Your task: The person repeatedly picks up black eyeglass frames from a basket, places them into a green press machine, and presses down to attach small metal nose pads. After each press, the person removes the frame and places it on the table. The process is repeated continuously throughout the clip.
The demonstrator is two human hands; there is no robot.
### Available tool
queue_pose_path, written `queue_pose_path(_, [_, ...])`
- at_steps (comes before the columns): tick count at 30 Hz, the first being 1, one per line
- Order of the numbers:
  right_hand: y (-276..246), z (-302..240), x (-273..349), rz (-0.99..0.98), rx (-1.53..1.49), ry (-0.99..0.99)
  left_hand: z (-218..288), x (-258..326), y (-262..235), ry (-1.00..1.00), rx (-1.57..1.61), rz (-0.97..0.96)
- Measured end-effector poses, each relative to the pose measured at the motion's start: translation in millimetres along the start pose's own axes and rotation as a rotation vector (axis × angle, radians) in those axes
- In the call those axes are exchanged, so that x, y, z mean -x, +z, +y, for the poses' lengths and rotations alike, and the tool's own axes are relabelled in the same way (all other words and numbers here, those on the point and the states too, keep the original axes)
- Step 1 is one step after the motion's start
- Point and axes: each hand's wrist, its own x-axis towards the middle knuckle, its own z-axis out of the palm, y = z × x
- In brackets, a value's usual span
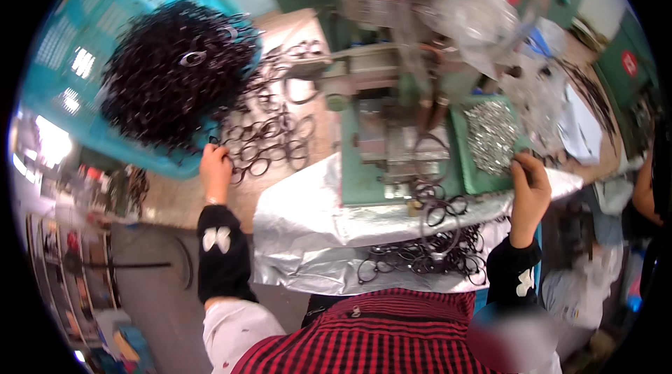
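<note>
My left hand (215, 170) is closed in a pinch at the edge of a row of dark eyeglass frames (269, 151) on the bench. A small dark part of a frame shows at its fingertips. Further right, my right hand (530, 188) has its fingers curled at the near right corner of a green tray (483, 184) holding many tiny silvery metal parts (491, 136). Whatever sits between those fingertips is too small to make out. Between my hands stands a bench machine with a metal fixture (416, 143). More dark frames (448, 251) lie in a heap on silver sheeting (301, 234) before me.
A teal basket (77, 87) at the left holds a large pile of dark curly pieces (175, 73). Clear plastic bags (469, 13) hang by the machine. White paper (579, 125) lies at the right. Another person's arm (644, 188) shows at the right rim.
</note>
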Motion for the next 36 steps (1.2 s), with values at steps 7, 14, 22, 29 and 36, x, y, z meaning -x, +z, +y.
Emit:
queue_pose_path(7, [61,-98,-24,-0.274,-0.102,-0.307,163,-42,-37,0.335,0.25,0.276])
queue_pose_path(14, [101,-106,-13,-0.313,-0.513,0.086,240,22,-47,-0.331,1.351,0.014])
queue_pose_path(22, [102,-128,-11,-0.379,-0.705,0.225,311,-8,-157,0.209,1.557,0.363])
queue_pose_path(29, [84,-141,1,-0.44,-0.525,-0.033,321,6,-158,0.68,1.182,0.229])
queue_pose_path(36, [34,-20,-38,-0.126,0.689,-0.415,351,9,-108,1.126,0.843,0.31])
